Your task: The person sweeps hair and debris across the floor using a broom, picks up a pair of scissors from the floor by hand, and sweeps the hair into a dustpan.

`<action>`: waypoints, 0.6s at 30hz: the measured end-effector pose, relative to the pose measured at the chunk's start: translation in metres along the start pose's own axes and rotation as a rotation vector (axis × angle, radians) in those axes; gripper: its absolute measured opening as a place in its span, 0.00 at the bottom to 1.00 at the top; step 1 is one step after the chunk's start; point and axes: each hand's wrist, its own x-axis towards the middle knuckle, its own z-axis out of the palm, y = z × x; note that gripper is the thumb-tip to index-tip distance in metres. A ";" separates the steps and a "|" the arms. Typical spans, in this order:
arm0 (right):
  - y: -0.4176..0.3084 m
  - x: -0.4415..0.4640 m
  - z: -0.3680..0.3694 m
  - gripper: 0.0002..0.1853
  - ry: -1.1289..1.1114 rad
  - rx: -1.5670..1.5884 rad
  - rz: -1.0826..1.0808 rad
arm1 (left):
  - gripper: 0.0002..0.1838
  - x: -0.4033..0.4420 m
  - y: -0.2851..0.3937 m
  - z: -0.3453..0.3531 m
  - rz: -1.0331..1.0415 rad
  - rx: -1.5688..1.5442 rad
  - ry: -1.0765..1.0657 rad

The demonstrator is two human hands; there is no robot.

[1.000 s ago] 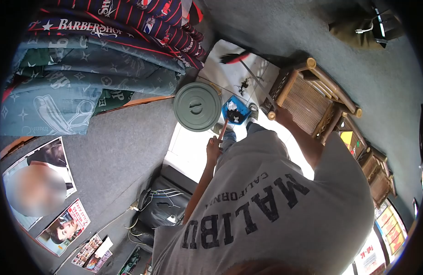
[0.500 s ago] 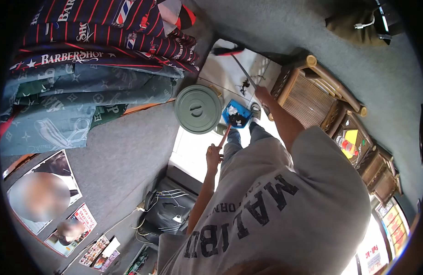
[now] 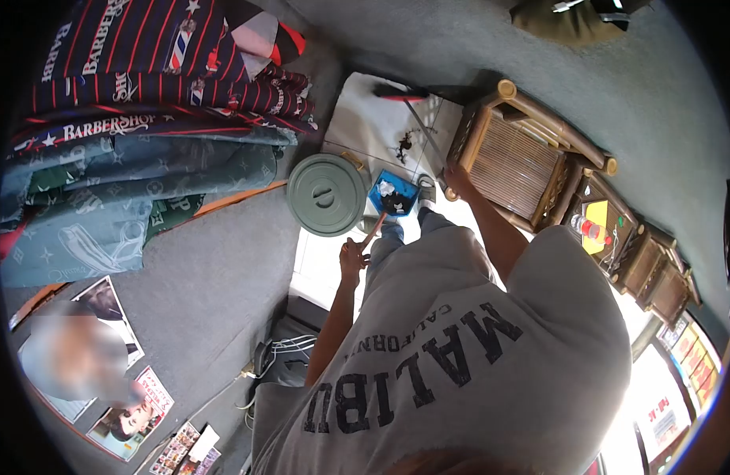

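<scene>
My left hand [image 3: 353, 260] is closed round the handle of a blue dustpan [image 3: 393, 195]. Dark clumps and a crumpled white piece lie inside the pan, which rests on the tiles by my feet. With my right hand [image 3: 457, 180], closed, I hold the long handle of a broom [image 3: 402, 96]. The broom's red and black head is on the floor near the far wall. Between broom head and dustpan lies a small dark clump [image 3: 404, 146] on the white tiles [image 3: 361, 107].
A lidded green bin [image 3: 327, 195] stands left of the dustpan. On the right is a bamboo chair [image 3: 517, 162], with a bottle [image 3: 591, 230] on a bamboo table beyond it. Barbershop capes [image 3: 143, 103] hang at the upper left. Posters and cables are at the lower left.
The broom's head first moved left, then a little back right, staying near the far wall. My right hand has moved away from the chair's front and is now in clear view. The dustpan stays by my feet.
</scene>
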 end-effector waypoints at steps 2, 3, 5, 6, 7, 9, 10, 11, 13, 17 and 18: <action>0.065 0.038 0.018 0.24 0.142 -0.280 -0.428 | 0.26 0.002 0.002 -0.002 0.001 0.022 0.001; 0.065 0.006 0.006 0.24 0.129 -0.240 -0.409 | 0.25 0.000 0.004 0.000 0.008 0.026 0.000; 0.058 -0.051 -0.013 0.24 0.130 -0.149 -0.328 | 0.25 -0.002 0.002 -0.001 -0.007 0.031 0.005; 0.047 -0.074 -0.018 0.23 0.150 -0.094 -0.271 | 0.25 -0.002 0.002 -0.001 -0.012 0.034 0.006; 0.041 -0.084 -0.019 0.23 0.172 -0.039 -0.214 | 0.25 -0.004 0.004 0.003 0.001 0.017 0.023; 0.040 -0.060 -0.013 0.23 0.129 0.046 -0.154 | 0.26 -0.010 0.005 0.012 0.024 -0.017 0.057; 0.038 -0.043 -0.011 0.23 0.106 0.089 -0.126 | 0.26 -0.007 0.002 0.013 0.019 -0.020 0.032; 0.036 -0.029 -0.007 0.24 0.075 0.154 -0.135 | 0.26 -0.004 -0.002 0.010 0.012 -0.019 0.009; 0.037 -0.031 -0.011 0.23 0.036 0.166 -0.107 | 0.26 0.001 -0.001 0.006 0.032 0.024 -0.003; 0.040 -0.083 -0.021 0.24 0.112 0.144 -0.092 | 0.24 0.008 -0.001 0.001 0.002 -0.004 -0.037; 0.043 -0.088 -0.020 0.24 0.160 0.125 -0.113 | 0.24 0.010 -0.003 -0.002 -0.010 -0.005 -0.046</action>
